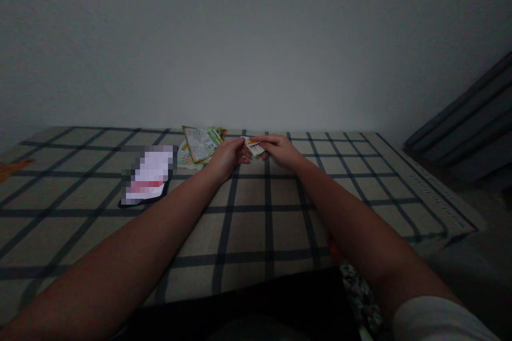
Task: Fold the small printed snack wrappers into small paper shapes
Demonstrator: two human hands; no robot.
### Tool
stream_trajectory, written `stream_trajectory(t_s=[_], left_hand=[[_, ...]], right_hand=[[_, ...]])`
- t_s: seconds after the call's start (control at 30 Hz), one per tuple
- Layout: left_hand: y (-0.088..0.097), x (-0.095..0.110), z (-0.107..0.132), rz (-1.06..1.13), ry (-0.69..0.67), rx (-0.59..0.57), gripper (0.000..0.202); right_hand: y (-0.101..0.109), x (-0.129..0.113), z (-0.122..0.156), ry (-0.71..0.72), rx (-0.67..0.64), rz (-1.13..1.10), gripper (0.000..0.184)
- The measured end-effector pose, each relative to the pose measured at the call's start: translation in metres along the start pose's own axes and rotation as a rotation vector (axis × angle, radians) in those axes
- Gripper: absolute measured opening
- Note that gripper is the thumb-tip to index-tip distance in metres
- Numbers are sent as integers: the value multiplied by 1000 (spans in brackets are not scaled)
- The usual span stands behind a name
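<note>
Both hands meet near the centre of the frame, over a table (248,224) covered with a pale cloth checked in dark lines. Between them is a small printed piece (255,147), white with yellow and orange markings; whether it is paper or a packet is too small to tell. The right hand (282,152) pinches its right side between thumb and fingers, while the left hand (226,160) grips its upper left corner with the fingertips, the remaining fingers curled loosely below. Just left of the left hand, towards the far edge of the table, lies an overlapping pile of printed packets (200,145) in green and white, with a patch of orange at the back. Left of centre, nearer the person, a smartphone (150,170) rests face up, its lit screen blurred into blocks of pale lilac with a red band. An orange item (12,170) enters at the left edge of the frame. Under the right forearm, low and right of centre, a red-orange shape (334,248) is mostly hidden. A plain grey wall (256,48) fills the upper frame, and dark folded fabric (472,112) hangs at the right edge.
</note>
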State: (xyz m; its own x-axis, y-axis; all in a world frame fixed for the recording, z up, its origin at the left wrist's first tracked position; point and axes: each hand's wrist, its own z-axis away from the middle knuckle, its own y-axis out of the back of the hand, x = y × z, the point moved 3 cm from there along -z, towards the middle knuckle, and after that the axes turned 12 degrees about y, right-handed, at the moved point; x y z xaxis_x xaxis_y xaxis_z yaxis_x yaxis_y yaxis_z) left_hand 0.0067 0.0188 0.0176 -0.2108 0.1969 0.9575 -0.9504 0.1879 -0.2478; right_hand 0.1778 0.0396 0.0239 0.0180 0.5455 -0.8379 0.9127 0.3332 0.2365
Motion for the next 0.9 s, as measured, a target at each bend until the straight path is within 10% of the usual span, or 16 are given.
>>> stream_trajectory(t_s=[0.9], left_hand=[[3, 1, -1, -600, -272, 60, 40]], right_hand=[[1, 10, -1, -80, 83, -129, 25]])
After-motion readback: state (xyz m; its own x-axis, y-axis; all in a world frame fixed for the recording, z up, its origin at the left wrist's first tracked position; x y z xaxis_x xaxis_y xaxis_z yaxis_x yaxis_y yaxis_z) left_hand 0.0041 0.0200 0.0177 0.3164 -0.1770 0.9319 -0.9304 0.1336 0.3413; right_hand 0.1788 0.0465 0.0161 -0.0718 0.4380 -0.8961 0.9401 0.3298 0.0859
